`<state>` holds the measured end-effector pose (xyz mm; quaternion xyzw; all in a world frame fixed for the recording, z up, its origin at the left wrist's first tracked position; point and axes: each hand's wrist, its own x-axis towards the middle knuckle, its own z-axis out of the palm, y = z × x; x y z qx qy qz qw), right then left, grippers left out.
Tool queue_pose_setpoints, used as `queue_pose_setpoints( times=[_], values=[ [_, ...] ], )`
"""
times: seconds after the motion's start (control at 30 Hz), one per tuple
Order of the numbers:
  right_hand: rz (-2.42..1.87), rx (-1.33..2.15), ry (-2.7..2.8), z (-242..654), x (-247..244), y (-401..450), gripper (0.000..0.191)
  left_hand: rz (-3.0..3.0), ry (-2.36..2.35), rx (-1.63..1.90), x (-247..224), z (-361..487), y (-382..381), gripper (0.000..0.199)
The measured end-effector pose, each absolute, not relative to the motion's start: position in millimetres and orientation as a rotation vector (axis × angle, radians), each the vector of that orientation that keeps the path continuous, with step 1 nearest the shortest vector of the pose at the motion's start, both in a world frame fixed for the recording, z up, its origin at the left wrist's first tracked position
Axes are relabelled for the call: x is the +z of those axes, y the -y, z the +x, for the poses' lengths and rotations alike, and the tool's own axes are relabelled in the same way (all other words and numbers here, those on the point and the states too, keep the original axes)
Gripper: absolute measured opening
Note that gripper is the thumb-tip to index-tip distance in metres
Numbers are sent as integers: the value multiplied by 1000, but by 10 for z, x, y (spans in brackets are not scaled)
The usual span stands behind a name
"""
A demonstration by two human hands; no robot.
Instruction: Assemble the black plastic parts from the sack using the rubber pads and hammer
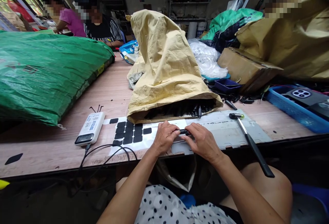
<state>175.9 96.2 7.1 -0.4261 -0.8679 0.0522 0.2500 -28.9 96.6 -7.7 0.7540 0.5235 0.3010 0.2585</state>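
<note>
Between my two hands is a small black cylindrical part, held level just above the table's front edge. My left hand pinches its left end, and my right hand grips the right end with thumb and fingers. Beyond them lies a tan sack, its mouth facing me with many black parts inside. A sheet of black square stickers lies left of my left hand. To the right, a hammer rests with its head on a grey board and its black handle over the edge.
A white power bank with a black cable sits at left. Behind it bulges a large green sack. A blue tray holding a phone and a cardboard box stand at right. Other people sit beyond the table.
</note>
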Motion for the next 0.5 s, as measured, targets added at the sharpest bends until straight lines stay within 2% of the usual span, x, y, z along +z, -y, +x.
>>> queue_pose_setpoints(
  times=[0.17,0.5],
  values=[
    [-1183,9,2401,1745,47,-998,19,2052,-1420,810,-32,-266,-942,22],
    [-1204,-33,2444,1775,9,-1031,20,2139,-1471,814,-129,-246,-990,20]
  ],
)
